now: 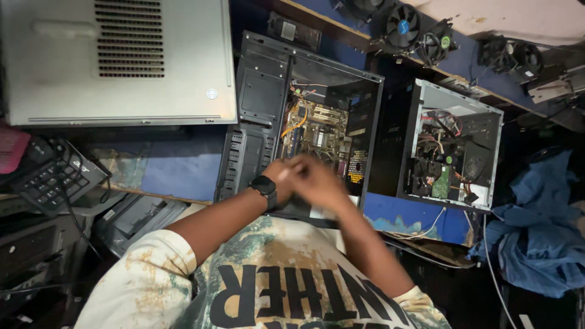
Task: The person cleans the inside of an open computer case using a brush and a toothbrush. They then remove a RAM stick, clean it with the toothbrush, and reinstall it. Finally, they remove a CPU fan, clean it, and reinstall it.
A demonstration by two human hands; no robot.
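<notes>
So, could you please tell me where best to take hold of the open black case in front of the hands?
Probably by the black case's two long outer edges, coming from above, one of the hands on each; it lies on its side, its open bay full of boards and wires.

Both hands are seen joined at the centre of the head view, in front of an open black computer tower case point(304, 116) laid on its side. The left hand point(285, 176), with a black wristwatch point(265, 186) worn on its wrist, is pressed against the right hand point(320, 180); both are blurred, so any held item cannot be determined. A green-and-tan motherboard point(317, 131) is exposed inside the case at 12 o'clock from the hands. A second open tower with a silver frame point(454, 146) stands at 3 o'clock. A grey metal side panel with vent slots point(116, 61) lies at 10 o'clock. A black keypad point(55, 176) rests at 9 o'clock. Black cooling fans point(420, 30) are placed at 1 o'clock, and a crumpled blue cloth point(539, 231) lies at 4 o'clock.
</notes>
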